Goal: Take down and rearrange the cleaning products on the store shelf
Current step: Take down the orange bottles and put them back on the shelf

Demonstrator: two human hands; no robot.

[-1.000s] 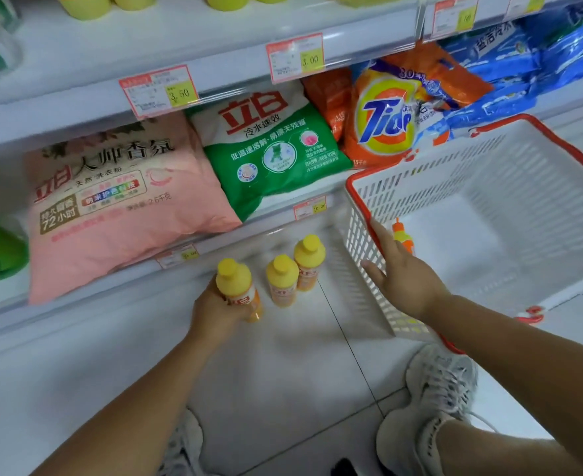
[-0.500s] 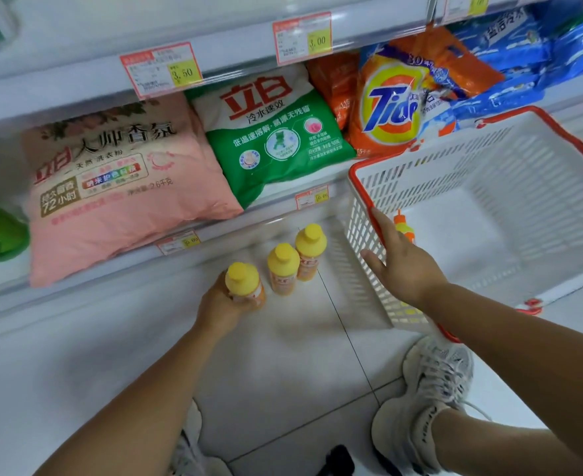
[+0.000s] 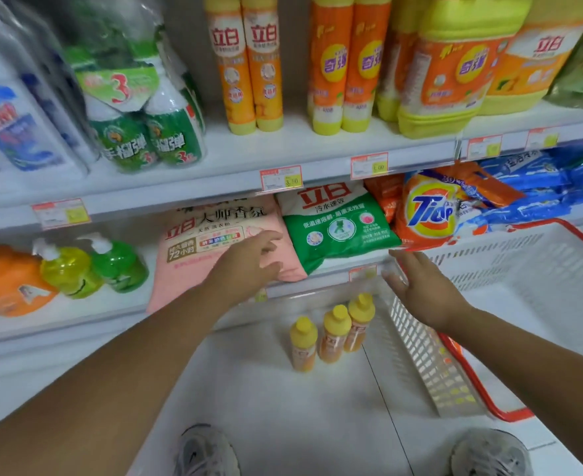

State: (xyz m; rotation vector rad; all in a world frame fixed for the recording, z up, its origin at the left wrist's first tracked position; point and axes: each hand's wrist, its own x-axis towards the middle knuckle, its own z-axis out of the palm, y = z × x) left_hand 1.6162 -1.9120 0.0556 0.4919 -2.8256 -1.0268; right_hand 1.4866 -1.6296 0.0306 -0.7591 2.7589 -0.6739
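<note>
On the floor (image 3: 266,407) below the lowest shelf (image 3: 111,304), three yellow-capped bottles (image 3: 333,334) stand upright in a close row, just beside the white basket (image 3: 540,269). Left hand (image 3: 249,266) — fingers spread, holding nothing — lies over the pink detergent bag (image 3: 194,242); contact cannot be confirmed. Right hand (image 3: 420,290), fingers straight and empty, hovers at the basket's near corner, apart from the bottles. Green bag (image 3: 338,228) and Tide bag (image 3: 427,211) lie on the same shelf as the pink one.
</note>
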